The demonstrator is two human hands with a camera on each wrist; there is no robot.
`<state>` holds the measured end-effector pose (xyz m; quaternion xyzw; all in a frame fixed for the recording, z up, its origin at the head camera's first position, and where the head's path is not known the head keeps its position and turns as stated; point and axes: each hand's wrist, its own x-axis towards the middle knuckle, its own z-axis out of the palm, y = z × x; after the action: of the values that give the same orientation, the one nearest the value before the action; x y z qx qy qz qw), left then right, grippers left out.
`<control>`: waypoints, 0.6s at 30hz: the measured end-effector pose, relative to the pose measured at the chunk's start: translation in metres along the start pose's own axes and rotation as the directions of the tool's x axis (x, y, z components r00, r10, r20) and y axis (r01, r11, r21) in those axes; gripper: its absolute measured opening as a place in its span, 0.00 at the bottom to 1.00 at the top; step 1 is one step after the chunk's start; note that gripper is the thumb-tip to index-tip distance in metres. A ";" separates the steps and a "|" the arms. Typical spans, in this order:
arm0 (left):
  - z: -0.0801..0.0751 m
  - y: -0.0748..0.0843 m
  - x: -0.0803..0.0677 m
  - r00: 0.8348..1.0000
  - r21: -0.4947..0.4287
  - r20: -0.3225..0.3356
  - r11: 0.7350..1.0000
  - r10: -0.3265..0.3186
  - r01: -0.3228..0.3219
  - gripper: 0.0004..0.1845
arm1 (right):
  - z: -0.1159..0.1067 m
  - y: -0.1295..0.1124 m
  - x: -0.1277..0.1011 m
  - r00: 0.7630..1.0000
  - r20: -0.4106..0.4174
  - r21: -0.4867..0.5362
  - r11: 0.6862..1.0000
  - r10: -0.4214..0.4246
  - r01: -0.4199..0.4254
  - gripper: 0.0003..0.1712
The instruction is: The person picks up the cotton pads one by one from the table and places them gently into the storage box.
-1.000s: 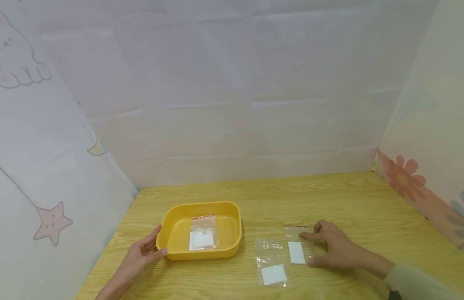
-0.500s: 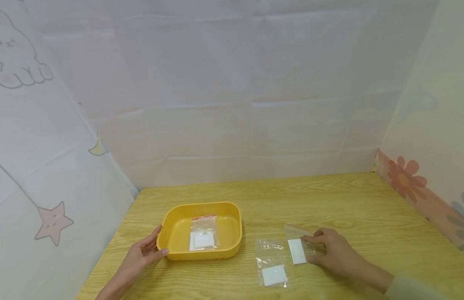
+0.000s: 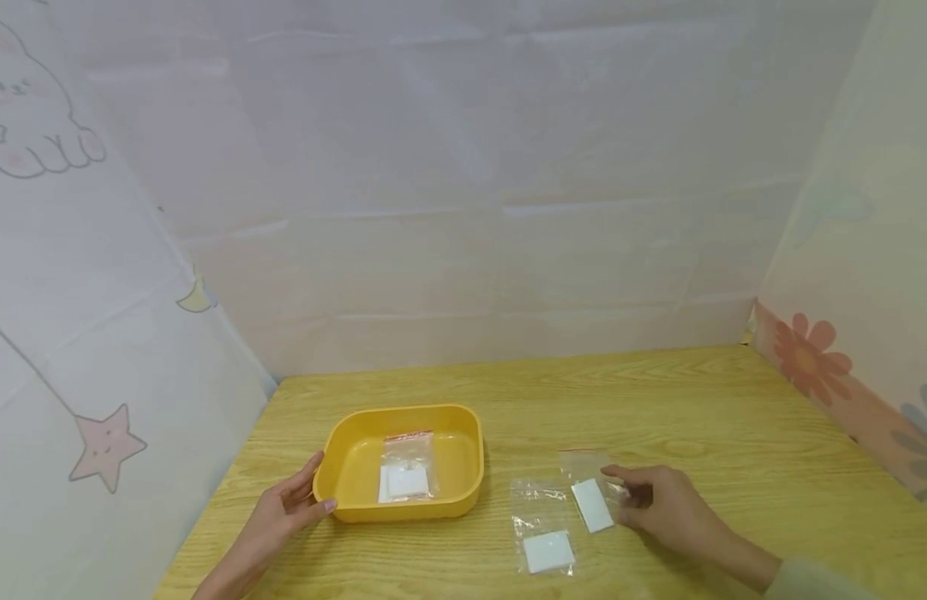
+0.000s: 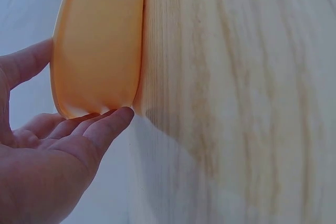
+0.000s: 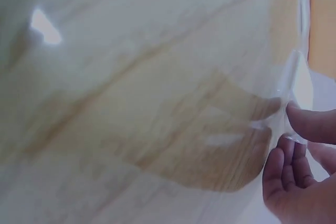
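In the head view my left hand (image 3: pixel 272 523) holds the left end of a yellow plastic tray (image 3: pixel 463 506), thumb at the front corner and fingers along the side. The left wrist view shows those fingers (image 4: pixel 107 129) against the tray's wall (image 4: pixel 100 51). My right hand (image 3: pixel 673 512) pinches the right edge of a clear zip bag (image 3: pixel 593 506) with a white rectangular piece inside. Clear plastic shows between thumb and curled fingers (image 5: pixel 273 177) in the right wrist view. A second zip bag (image 3: pixel 548 550) with a white piece lies just left of it.
Inside the tray lie zip bags (image 3: pixel 408 479) with white pieces, overlapping. Everything stands on a wood-grain table (image 3: pixel 583 392). Printed sheets (image 3: pixel 463 208) rise at the back and both sides.
My right hand took the edge of the right-hand zip bag. That bag has shifted slightly left and turned, towards the other bag. The left hand and the tray stayed put.
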<state>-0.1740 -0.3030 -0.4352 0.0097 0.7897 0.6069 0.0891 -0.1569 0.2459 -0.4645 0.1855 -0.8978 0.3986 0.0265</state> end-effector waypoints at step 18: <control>0.001 -0.001 -0.001 0.999 -0.012 0.001 0.999 0.036 -0.036 0.45 | -0.016 0.006 0.009 0.962 0.238 0.461 0.857 0.131 -0.230 0.40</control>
<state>-0.1730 -0.3025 -0.4360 0.0239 0.7857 0.6131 0.0787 -0.1693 0.2579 -0.4561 0.1395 -0.7807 0.5909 -0.1480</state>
